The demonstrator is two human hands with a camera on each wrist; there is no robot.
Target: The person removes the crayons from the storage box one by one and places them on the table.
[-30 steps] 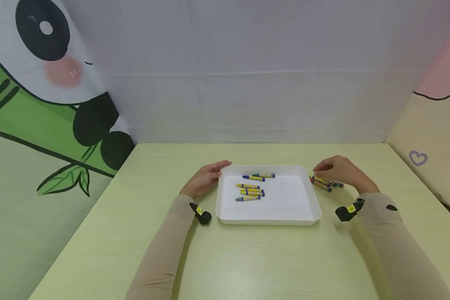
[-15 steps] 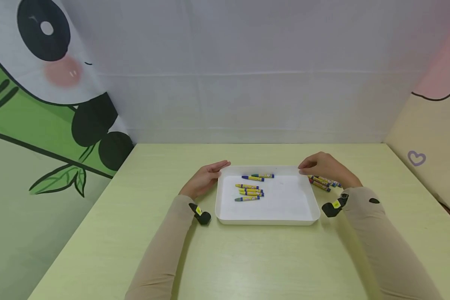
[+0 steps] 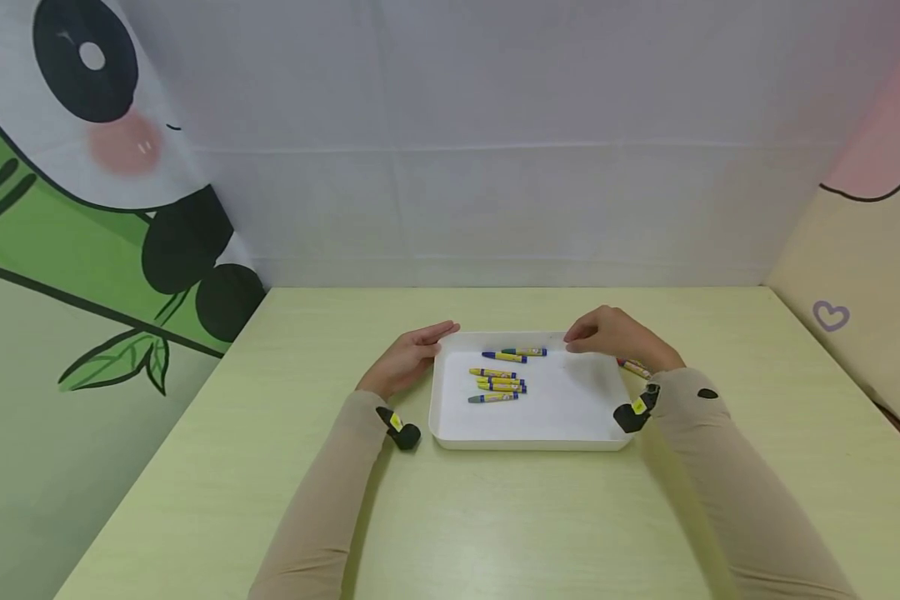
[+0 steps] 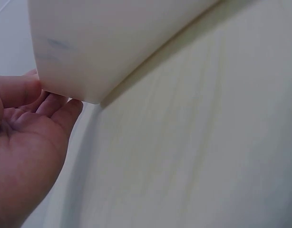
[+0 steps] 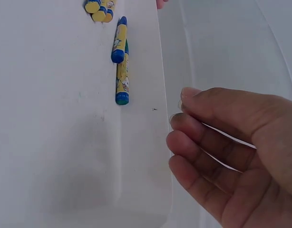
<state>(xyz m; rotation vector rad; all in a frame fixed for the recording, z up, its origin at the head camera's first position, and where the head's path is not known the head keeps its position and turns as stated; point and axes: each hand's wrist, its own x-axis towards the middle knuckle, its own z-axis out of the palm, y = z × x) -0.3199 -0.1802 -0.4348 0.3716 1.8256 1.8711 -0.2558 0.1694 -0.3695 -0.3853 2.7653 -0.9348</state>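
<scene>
A white tray (image 3: pixel 555 417) holds several yellow-wrapped crayons: a blue crayon (image 3: pixel 506 357) and a green crayon (image 3: pixel 525 352) at the back, yellow crayons (image 3: pixel 492 373) in the middle and a grey crayon (image 3: pixel 493 398) in front. My left hand (image 3: pixel 407 358) grips the tray's back left corner; in the left wrist view the thumb lies at the tray wall (image 4: pixel 89 42). Above the tray's back right part hovers my right hand (image 3: pixel 618 337). In the right wrist view its loosely bent fingers (image 5: pixel 189 173) are apart from the thumb, with nothing between them.
More crayons (image 3: pixel 633 367) lie on the table (image 3: pixel 450 525) just right of the tray, partly hidden by the right wrist. A white cloth wall (image 3: pixel 495 208) stands behind the table, with printed panels at both sides.
My right hand has moved left, from the crayons beside the tray to over its back right part. The left hand stays at the corner. The crayons in the tray keep their places.
</scene>
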